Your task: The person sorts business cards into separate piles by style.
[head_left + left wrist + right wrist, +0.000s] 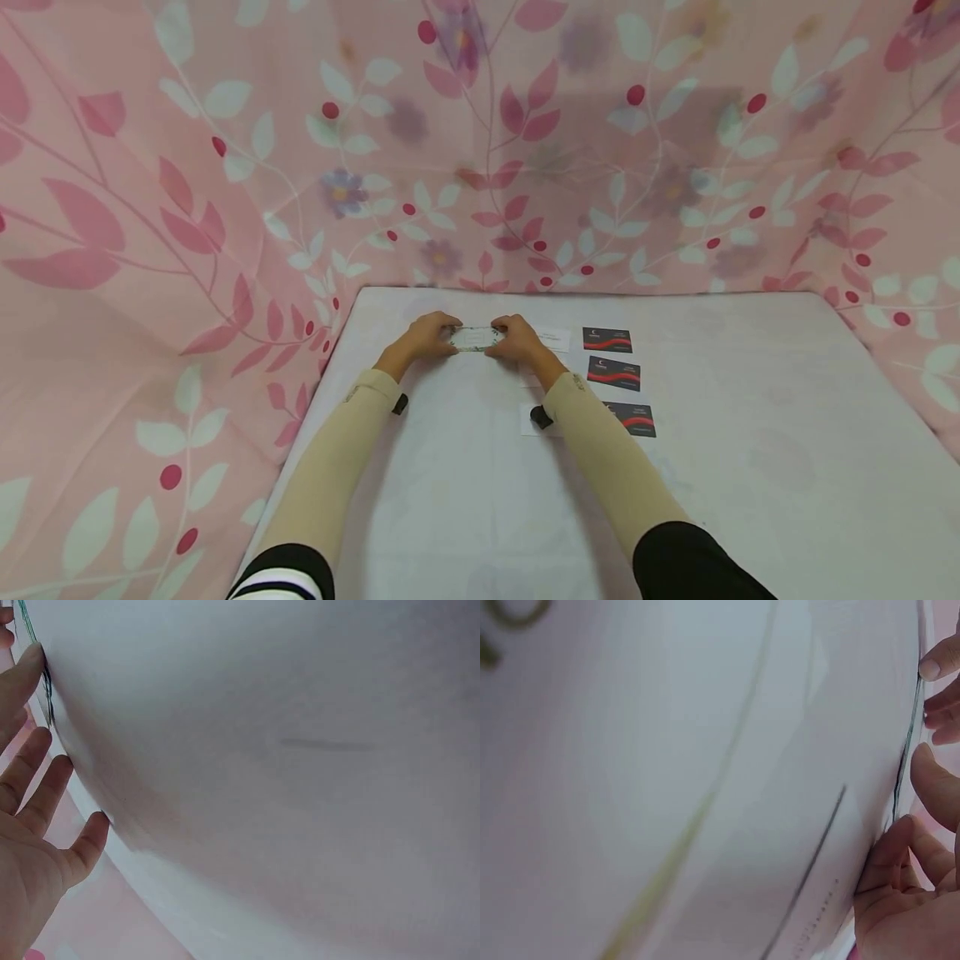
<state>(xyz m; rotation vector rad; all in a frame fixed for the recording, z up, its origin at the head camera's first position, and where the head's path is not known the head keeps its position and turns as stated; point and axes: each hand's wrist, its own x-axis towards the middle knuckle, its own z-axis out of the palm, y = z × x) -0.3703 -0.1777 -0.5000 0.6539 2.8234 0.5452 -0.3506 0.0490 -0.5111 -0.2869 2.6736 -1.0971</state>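
Near the far side of the table, a small white card [474, 338] with a green leafy border lies between both hands. My left hand [429, 336] pinches its left end with thumb and fingers, and my right hand [517, 342] does the same at the right end. Seen from the left wrist, the left hand [34, 847] has its fingertips at the cloth beside the card's edge. From the right wrist, the right hand [907, 900] shows at the card's thin edge, its lower fingers close to the table surface.
Three dark cards with red stripes, the top one [607, 339], the middle one [615, 373] and the bottom one [633, 419], form a column to the right. White cards [553, 339] lie beside them, partly behind my right arm. A pink floral curtain [480, 167] surrounds the white-covered table [787, 467].
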